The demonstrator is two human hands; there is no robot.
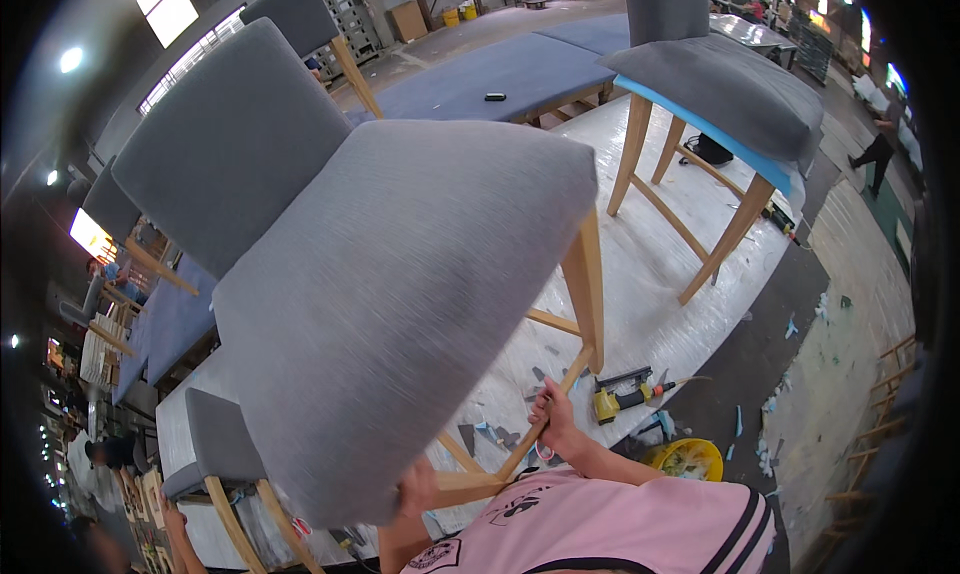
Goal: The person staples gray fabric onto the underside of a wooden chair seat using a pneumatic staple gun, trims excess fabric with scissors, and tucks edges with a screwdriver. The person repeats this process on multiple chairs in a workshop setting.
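Over the workshop's plastic-covered table [690,329], a gray upholstered chair [410,264] is leaning; the right hand [552,414] is clamping fingers around its wooden stretcher [520,454], while the left hand [418,486] is blurring near the seat's edge, finger grip unclear.

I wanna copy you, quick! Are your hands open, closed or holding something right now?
Left hand: at the edge of the seat; blurred, so its grip can't be told.
Right hand: closed, holding the wooden rail.

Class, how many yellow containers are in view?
3: one near container at lower right; a left far container and right far container near the top. Others may be hidden.
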